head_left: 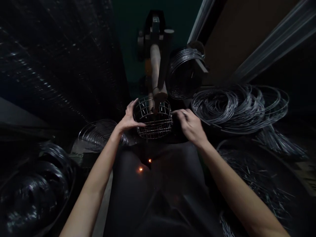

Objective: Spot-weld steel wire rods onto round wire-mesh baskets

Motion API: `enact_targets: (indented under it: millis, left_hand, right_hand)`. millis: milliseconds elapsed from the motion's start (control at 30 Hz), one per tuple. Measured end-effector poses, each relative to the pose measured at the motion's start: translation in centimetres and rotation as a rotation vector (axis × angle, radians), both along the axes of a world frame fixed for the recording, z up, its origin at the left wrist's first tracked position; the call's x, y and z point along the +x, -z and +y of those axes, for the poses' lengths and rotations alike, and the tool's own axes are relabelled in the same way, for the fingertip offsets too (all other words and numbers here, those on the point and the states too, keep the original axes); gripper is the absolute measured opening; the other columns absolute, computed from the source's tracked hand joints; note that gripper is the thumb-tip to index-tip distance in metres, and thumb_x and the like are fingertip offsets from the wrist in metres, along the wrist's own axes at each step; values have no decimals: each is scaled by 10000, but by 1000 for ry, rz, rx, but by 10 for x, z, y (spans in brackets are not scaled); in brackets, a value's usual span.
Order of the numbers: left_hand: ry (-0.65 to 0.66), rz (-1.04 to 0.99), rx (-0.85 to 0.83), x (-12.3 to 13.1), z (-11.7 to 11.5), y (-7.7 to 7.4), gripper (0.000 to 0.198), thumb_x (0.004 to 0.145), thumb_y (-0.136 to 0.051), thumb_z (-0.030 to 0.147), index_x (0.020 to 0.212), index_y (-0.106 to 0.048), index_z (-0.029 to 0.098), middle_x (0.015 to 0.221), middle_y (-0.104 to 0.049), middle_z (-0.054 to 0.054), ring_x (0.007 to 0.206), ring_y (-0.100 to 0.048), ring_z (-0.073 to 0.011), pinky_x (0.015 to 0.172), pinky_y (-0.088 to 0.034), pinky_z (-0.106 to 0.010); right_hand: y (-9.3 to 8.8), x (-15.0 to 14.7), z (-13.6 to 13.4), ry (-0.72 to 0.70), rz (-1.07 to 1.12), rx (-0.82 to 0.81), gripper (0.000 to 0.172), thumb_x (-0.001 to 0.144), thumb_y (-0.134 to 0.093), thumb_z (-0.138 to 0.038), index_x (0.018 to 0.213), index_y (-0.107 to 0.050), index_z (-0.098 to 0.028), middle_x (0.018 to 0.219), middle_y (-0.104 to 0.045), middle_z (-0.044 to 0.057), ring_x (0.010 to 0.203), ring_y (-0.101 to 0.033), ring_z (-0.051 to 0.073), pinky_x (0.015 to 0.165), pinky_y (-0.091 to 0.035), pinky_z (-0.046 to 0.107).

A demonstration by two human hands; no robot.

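Observation:
A round wire basket sits at the lower end of a machine's pale arm, whose tip reaches down inside it. My left hand holds the basket's left side, the thumb along its near wires and the fingers at its far rim. Beside the basket's right edge is my right hand, its fingers bent together and slightly blurred; whether a small piece is between them is too unclear to tell. Two orange sparks glow in front of the dark apron below the basket.
Wire rings lie in a pile to the right, with a hanging wire coil behind. A dark tub of short wires stands at lower right. More wire rings and a container of shiny loops are on the left.

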State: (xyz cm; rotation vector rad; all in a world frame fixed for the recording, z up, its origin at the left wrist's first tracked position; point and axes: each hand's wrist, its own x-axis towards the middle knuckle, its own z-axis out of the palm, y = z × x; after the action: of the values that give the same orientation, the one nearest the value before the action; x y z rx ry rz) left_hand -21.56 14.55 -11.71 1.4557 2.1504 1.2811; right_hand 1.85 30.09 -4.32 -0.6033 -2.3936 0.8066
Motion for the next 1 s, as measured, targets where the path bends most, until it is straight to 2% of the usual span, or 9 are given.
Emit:
enact_targets:
  millis: [133,233,367,467,633,733,800,867,1000]
  left_hand:
    - [2,-182,39,0,-13,34,1315,512,-844,559,1489,-32,220,1534,-120,-206,1431,-143,-364,1147,-183,-563]
    - [-44,-367,171,-1,-8,54,1350,488,-876,502,1483,2,255,1487,-231,-200,1427,-172,-352,1132,-239,-547]
    - [-108,-470,286,-1,-3,57,1356,402,-915,451,1461,-83,289,1372,-365,-160,1375,-283,-355,1104,-299,-540]
    - [-158,-404,316,8,-18,48,1284,419,-902,469,1439,-140,302,1320,-394,-137,1326,-352,-348,1057,-366,-546]
    - [-76,-40,263,50,-60,16,1070,488,-882,422,1377,-302,289,1349,-383,-118,1271,-406,-320,1076,-363,-513]
    - [13,153,89,79,-64,-4,907,515,-871,367,1301,-428,272,1341,-388,-119,1273,-373,-337,1066,-366,-519]
    - [80,242,-10,93,-56,-10,836,516,-865,356,1253,-488,244,1349,-367,-139,1274,-352,-357,1053,-371,-525]
    - [115,311,-57,101,-45,-12,785,529,-852,367,1221,-517,210,1350,-354,-163,1271,-344,-370,1045,-369,-530]
    - [95,365,-99,106,-31,-13,715,553,-826,398,1170,-535,185,1331,-394,-183,1241,-381,-384,1000,-377,-555]
  right_hand:
    - [3,60,2,-20,-148,-105,481,967,-263,-491,932,-670,-237,916,-654,41,900,-607,186,837,-445,302]
    - [33,93,1,-31,-327,-185,496,940,-268,-529,891,-656,-224,805,-667,38,778,-622,189,746,-482,303]
    - [90,126,1,-124,-502,-249,390,842,-420,-537,774,-649,-229,797,-697,56,776,-657,222,751,-523,340]
    - [109,138,4,-131,-494,-271,351,810,-460,-512,812,-673,-233,847,-718,70,818,-678,245,788,-535,372]
    - [53,109,-21,-102,-293,-391,442,793,-604,-490,1156,-639,-241,1067,-698,62,945,-659,225,808,-530,324]
    - [12,71,-42,-274,-358,-586,396,779,-654,-493,1062,-684,-218,921,-709,40,718,-646,158,644,-516,261]
    - [3,47,-48,-389,-497,-679,347,781,-657,-480,954,-713,-185,765,-698,20,559,-591,124,521,-466,239]
    - [7,29,-49,-389,-524,-592,267,804,-646,-415,891,-726,-176,720,-698,11,564,-600,126,540,-464,237]
    - [22,20,-48,-345,-414,-33,223,869,-596,-324,985,-728,-186,931,-740,53,827,-683,186,763,-500,280]
